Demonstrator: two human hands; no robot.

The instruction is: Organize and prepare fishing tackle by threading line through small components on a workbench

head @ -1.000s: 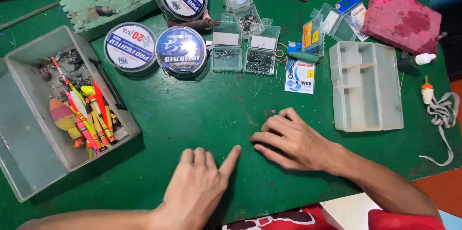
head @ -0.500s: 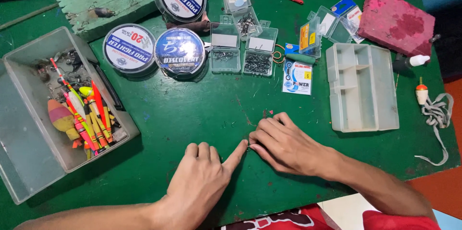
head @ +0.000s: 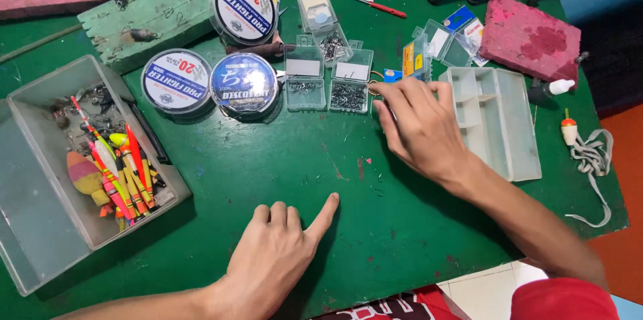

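My left hand rests on the green table near its front edge, index finger stretched out flat and the other fingers curled under; nothing shows in it. My right hand lies palm down farther back, fingers spread, next to a small clear box of hooks and a clear compartment tray. It covers a printed packet. Whether anything is pinched under its fingers is hidden. A few tiny hooks lie loose on the table between the hands.
An open clear tackle box with bright floats stands at the left. Three line spools and more small hook boxes sit at the back. A pink foam block and a green foam block lie behind.
My right hand has left the spot by my left index finger and moved back and to the right, over the packet beside the hook boxes. My left hand has stayed put.
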